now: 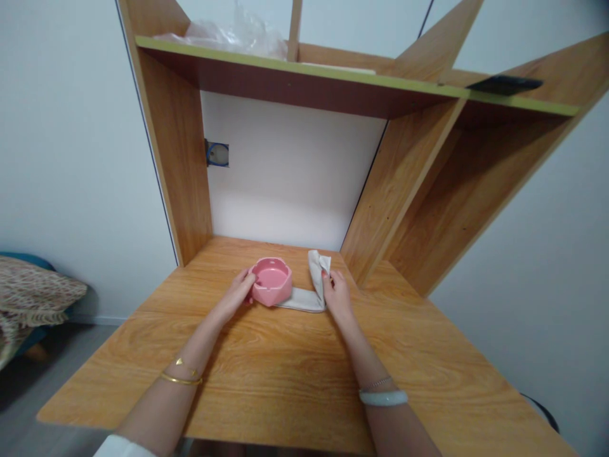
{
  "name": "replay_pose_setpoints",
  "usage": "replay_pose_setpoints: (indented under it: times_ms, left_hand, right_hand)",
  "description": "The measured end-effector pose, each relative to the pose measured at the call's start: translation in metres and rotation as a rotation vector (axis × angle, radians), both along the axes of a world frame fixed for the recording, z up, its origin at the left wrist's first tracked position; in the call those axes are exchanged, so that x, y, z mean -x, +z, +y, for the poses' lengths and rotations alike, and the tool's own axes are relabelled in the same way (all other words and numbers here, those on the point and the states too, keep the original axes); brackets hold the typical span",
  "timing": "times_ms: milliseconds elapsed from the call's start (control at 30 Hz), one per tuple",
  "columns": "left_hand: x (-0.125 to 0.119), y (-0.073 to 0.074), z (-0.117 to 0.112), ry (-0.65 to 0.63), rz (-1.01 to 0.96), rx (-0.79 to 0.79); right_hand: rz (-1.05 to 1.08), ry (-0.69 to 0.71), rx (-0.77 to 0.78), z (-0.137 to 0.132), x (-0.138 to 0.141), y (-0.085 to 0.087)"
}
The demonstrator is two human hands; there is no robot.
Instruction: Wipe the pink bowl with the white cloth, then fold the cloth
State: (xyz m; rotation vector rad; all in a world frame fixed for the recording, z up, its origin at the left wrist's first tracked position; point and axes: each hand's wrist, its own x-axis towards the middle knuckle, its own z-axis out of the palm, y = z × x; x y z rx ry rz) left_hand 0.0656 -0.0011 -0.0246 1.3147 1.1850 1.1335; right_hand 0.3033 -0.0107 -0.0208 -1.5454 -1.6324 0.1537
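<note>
A pink faceted ashtray (271, 282) with notches in its rim is toward the back of the wooden desk. My left hand (240, 293) grips its left side, thumb at the rim and fingers around the outer wall. A light grey folded cloth (301, 299) lies to the right of the ashtray, and its left part passes behind or under it; which one, I cannot tell. My right hand (337, 294) pinches the cloth's right end, which stands raised off the desk.
The wooden desk (280, 374) has a shelf (333, 76) above it, bearing clear plastic bags (228, 38) and a dark flat object (505, 84). Upright panels (399, 190) bound the right side. An open socket box (217, 154) is in the back wall. A patterned blanket (38, 292) lies at far left.
</note>
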Motion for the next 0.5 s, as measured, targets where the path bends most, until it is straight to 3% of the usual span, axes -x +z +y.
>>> replay_pose_setpoints:
  times_ms: [67,167,300,500]
  left_hand:
    - [-0.008,-0.003,-0.003,-0.011,0.044,-0.023]
    - [-0.016,-0.008,-0.005,-0.018,0.133,-0.079]
    - [-0.019,-0.009,-0.006,0.001,0.253,-0.249]
    - [-0.021,0.002,-0.016,0.047,0.398,-0.315]
  right_hand:
    - [0.013,-0.023,-0.080,-0.004,0.004,0.002]
    - [-0.013,0.105,-0.158,-0.011,0.016,0.004]
    - [-0.100,0.264,-0.138,-0.019,0.032,0.004]
    - [0.047,0.271,-0.105,-0.014,0.040,-0.007]
